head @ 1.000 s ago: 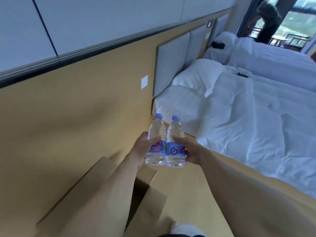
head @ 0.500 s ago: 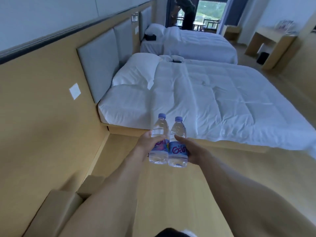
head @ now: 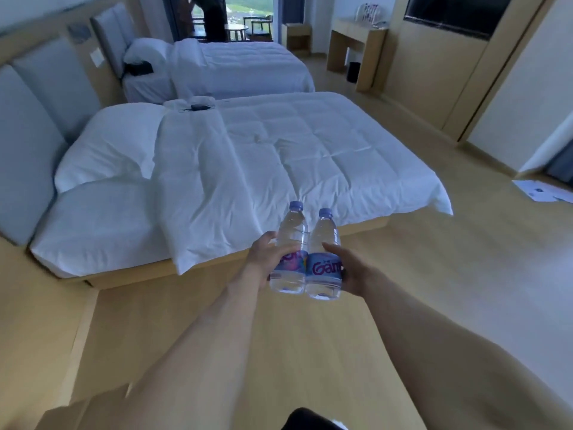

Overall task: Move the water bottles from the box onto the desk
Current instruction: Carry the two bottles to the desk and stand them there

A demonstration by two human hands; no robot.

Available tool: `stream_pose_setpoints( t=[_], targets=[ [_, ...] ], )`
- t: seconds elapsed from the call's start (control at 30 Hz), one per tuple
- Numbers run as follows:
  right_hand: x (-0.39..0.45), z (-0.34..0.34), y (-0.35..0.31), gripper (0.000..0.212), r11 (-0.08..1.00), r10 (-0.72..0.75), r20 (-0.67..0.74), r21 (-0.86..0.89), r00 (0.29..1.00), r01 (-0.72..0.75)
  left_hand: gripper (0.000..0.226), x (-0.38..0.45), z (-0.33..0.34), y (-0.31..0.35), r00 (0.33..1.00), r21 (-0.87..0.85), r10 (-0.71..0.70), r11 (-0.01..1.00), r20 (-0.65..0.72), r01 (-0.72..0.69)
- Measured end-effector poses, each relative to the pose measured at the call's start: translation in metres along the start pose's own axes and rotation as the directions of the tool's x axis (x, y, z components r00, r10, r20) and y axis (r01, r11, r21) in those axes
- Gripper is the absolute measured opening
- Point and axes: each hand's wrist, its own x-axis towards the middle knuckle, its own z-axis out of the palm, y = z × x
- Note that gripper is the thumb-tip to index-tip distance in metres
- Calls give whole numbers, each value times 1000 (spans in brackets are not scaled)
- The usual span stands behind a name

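Both forearms reach forward from the bottom of the view and converge at mid-frame, where two water bottles are held upright and pressed side by side in the air above the wooden floor (head: 434, 305), just in front of the near bed (head: 279, 156). The left hand (head: 266, 259) wraps the left bottle (head: 290, 252) from its outer side, thumb laid across the label and fingers curled behind it. The right hand (head: 353, 271) holds the right bottle (head: 324, 265) the same way from the right, thumb on the upper edge of the label, its fingers hidden behind the bottle. Both purple caps point up. The counter (head: 356, 45) stands well apart, against the far wall beyond the second bed (head: 235, 63).
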Motion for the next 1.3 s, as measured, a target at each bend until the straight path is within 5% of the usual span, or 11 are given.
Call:
stream_pose_setpoints(
  t=[0.53, 0.77, 1.07, 1.3],
  targets=[
    [-37, -218, -22, 48, 945, -66, -410, 267, 910, 188, 75, 71, 243, 25, 909, 81, -78, 996, 409, 49],
    [-10, -276, -45, 45, 899, -41, -505, 357, 862, 252, 51, 134, 312, 39, 826, 217, -177, 974, 535, 68],
    [56, -342, -111, 54, 874, -29, -596, 374, 802, 310, 63, 242, 391, 89, 740, 239, -201, 969, 642, 56],
    [86, -391, -149, 51, 845, -29, -652, 390, 758, 367, 50, 296, 454, 122, 659, 269, -239, 961, 713, 57]
  ],
)
